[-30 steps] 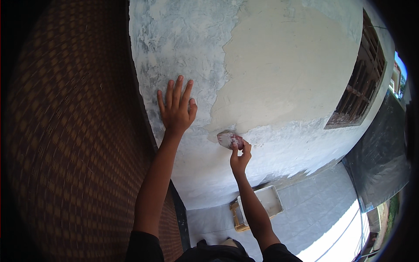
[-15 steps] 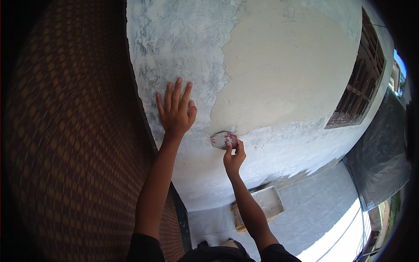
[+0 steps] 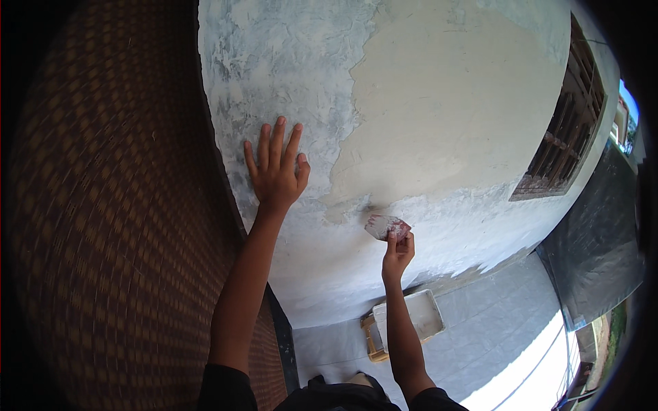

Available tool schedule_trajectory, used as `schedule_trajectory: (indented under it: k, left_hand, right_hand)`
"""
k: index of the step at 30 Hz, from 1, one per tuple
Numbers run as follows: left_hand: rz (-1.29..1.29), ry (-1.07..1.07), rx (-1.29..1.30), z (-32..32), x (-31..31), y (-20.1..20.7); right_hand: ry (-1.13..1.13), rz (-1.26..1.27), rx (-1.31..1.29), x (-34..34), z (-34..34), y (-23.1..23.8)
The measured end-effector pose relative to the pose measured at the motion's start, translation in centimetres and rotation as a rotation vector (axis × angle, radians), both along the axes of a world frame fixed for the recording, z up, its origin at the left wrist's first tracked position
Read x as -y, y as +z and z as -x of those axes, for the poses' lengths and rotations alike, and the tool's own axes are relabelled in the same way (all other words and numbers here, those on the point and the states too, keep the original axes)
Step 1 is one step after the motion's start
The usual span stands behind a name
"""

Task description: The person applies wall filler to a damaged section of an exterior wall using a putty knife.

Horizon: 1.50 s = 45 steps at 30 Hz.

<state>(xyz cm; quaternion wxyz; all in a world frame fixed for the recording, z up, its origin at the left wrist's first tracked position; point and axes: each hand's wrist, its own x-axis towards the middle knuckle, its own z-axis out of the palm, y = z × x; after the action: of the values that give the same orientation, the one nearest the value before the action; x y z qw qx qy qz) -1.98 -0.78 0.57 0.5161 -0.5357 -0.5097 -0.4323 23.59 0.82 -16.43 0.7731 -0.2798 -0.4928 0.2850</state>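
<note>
My left hand (image 3: 275,168) lies flat on the wall (image 3: 445,103), fingers spread, over a patchy white and grey part. Lower and to the right, my right hand (image 3: 399,255) pinches a small flat scraper (image 3: 386,226) between thumb and fingers. The scraper is reddish and smeared with white filler paste. It is held close to the wall, just under the edge of a smooth cream-coloured area; whether it touches cannot be made out. White paste coats the wall around and below it.
A woven brown panel (image 3: 130,205) runs along my left. Below, a white tray (image 3: 426,312) rests on a yellowish support (image 3: 375,342) over a grey ground sheet (image 3: 473,322). A barred window (image 3: 563,130) is at the right, with a dark sheet (image 3: 596,233) hanging beyond it.
My right hand has moved right and slightly down with the scraper, which is now tilted differently. My left hand stays in place on the wall.
</note>
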Motion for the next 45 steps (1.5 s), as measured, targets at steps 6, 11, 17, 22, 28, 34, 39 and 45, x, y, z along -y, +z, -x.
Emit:
schedule_trajectory:
  k: [6,11,17,22,28,34,39,45]
  left_hand:
    - [0.0,-0.009,-0.007,0.2,0.0,-0.1]
    - [0.013,-0.007,-0.013,0.3,0.0,-0.2]
    - [0.008,0.011,-0.003,0.0,0.1,0.0]
    - [0.002,0.018,-0.007,-0.4,-0.2,0.1]
    - [-0.016,0.003,-0.022,0.4,-0.1,-0.2]
    - [-0.011,0.052,-0.029,-0.5,-0.3,-0.1]
    - [-0.011,0.054,-0.038,-0.1,-0.1,-0.1]
    - [-0.059,0.05,-0.023,-0.5,-0.9,-0.4]
  right_hand:
    - [0.041,-0.08,0.406,0.0,4.9,1.1]
    - [-0.267,0.101,0.267,-1.9,2.8,1.2]
    - [-0.04,0.058,-0.008,-1.2,-3.0,-0.8]
    - [0.07,-0.018,0.222,-0.1,-0.2,-0.9]
    - [-0.173,-0.084,0.386,-0.6,3.6,1.8]
    - [-0.153,-0.026,-0.139,-1.1,-2.2,3.3]
    - [0.022,-0.3,0.49,0.9,2.2,5.0]
    - [-0.239,-0.089,0.263,-2.5,-0.4,6.3]
